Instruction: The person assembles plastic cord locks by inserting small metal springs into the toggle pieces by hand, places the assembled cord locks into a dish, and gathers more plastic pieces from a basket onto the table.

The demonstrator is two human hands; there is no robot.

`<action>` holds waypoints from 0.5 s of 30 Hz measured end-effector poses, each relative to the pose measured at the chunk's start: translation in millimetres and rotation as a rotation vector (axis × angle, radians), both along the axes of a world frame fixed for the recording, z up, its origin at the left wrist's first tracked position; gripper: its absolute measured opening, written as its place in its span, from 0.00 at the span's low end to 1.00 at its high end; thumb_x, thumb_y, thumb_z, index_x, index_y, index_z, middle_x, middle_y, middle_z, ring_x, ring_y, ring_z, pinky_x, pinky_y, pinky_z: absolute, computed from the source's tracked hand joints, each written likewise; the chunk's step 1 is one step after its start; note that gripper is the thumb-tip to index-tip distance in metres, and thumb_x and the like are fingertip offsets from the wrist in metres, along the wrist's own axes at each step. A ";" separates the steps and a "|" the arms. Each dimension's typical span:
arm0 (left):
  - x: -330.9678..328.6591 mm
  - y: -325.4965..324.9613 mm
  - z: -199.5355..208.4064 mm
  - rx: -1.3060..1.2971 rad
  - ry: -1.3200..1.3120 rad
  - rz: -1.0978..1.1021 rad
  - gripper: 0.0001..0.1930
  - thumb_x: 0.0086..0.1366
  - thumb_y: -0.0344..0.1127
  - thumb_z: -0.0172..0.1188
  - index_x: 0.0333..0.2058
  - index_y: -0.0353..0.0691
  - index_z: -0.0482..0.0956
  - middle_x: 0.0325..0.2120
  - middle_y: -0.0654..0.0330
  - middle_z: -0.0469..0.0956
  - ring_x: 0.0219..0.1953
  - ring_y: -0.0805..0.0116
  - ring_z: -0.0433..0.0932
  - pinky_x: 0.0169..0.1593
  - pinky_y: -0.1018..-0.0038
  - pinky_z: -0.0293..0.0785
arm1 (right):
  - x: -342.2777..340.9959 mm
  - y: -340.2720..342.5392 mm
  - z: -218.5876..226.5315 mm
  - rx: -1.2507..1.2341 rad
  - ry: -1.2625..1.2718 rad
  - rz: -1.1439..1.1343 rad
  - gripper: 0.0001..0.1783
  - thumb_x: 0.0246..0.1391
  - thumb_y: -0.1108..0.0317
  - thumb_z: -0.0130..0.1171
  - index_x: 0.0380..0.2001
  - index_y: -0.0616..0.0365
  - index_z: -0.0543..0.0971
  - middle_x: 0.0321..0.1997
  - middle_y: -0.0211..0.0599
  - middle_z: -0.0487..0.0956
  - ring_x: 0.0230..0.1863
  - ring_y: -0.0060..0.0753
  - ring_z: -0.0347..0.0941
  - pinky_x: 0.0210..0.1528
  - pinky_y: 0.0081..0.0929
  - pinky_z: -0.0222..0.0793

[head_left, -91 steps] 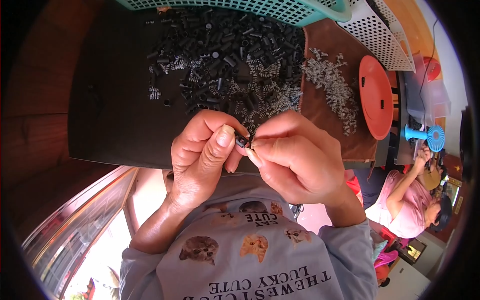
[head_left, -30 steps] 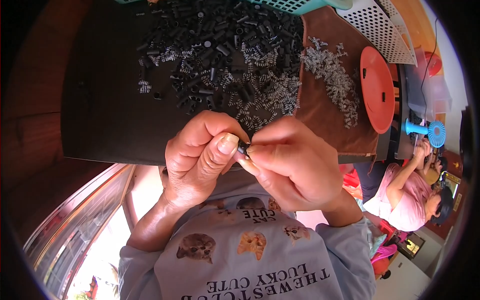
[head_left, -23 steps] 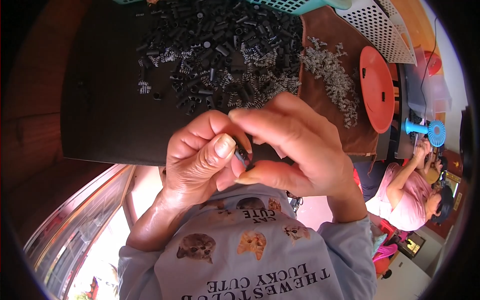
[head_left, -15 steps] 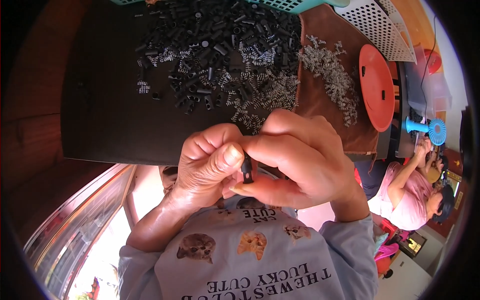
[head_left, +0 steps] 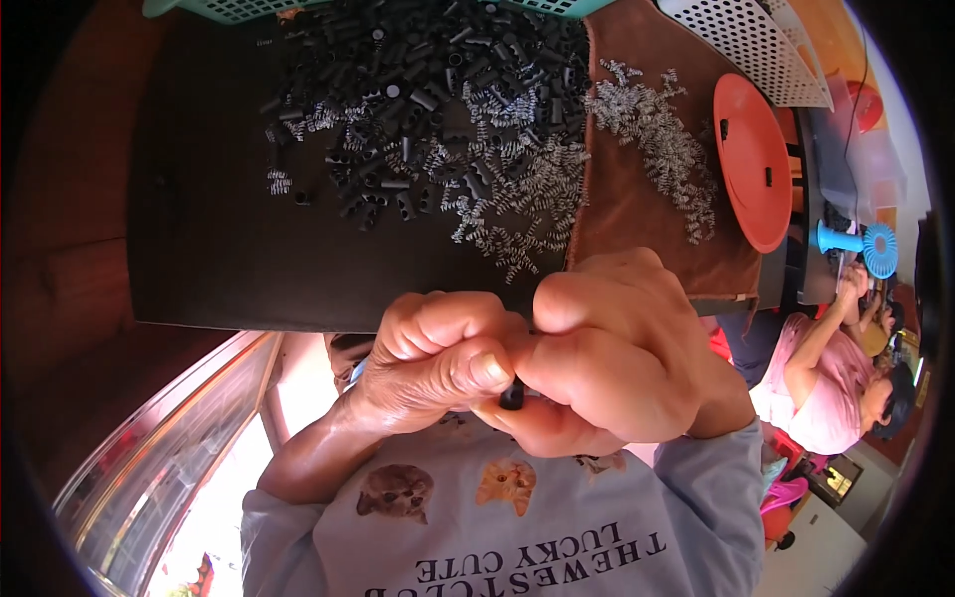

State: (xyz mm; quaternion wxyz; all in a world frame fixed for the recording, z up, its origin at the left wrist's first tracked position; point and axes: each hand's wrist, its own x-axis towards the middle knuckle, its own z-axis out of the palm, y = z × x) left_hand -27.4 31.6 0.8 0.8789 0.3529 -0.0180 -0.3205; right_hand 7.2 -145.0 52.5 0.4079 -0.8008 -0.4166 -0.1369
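Observation:
Close to my body, below the front edge of the table, both hands are brought together over a small black cord lock (head_left: 512, 396). My left hand (head_left: 428, 358) is closed, its thumb and curled fingers pressed against the piece. My right hand (head_left: 617, 363) is also closed, pinching from the other side with its thumb underneath. Only a short dark end shows; the rest is hidden by fingers. Beyond them, a heap of black cord lock barrels (head_left: 413, 95) covers the dark tabletop. Loose metal springs (head_left: 527, 204) lie along the heap's near right side.
More springs (head_left: 662, 139) lie on a brown cloth (head_left: 622, 239). A red plate (head_left: 748, 204) at right holds two black pieces. A white perforated basket (head_left: 741, 40) and a teal basket (head_left: 234, 10) stand at the back. A blue fan (head_left: 879, 251) and another person (head_left: 816, 383) are far right.
Both hands have shifted slightly right and nearer to my body. My fingers have closed further around the cord lock, so less of it shows. The table's contents look unchanged.

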 end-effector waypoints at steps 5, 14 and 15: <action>7.7 -7.7 6.4 -0.005 -0.217 0.071 0.14 0.68 0.39 0.60 0.30 0.33 0.76 0.21 0.65 0.75 0.23 0.83 0.67 0.26 0.81 0.63 | 6.4 -10.0 10.1 -0.039 0.072 0.040 0.19 0.32 0.65 0.75 0.29 0.55 0.78 0.20 0.29 0.70 0.15 0.31 0.65 0.16 0.28 0.56; 21.4 -11.5 25.4 0.325 -0.470 -0.098 0.12 0.70 0.35 0.57 0.28 0.34 0.74 0.20 0.65 0.74 0.20 0.79 0.70 0.25 0.80 0.66 | 22.7 -142.8 8.8 -0.027 0.301 -0.767 0.10 0.50 0.71 0.69 0.32 0.61 0.78 0.23 0.21 0.65 0.24 0.12 0.57 0.25 0.16 0.53; 21.8 -13.7 28.8 0.302 -0.487 -0.118 0.12 0.70 0.35 0.57 0.28 0.34 0.74 0.20 0.65 0.74 0.20 0.79 0.70 0.25 0.80 0.66 | 26.1 -156.7 8.7 -0.007 0.292 -0.823 0.11 0.50 0.70 0.69 0.34 0.61 0.78 0.23 0.21 0.66 0.25 0.12 0.58 0.26 0.16 0.54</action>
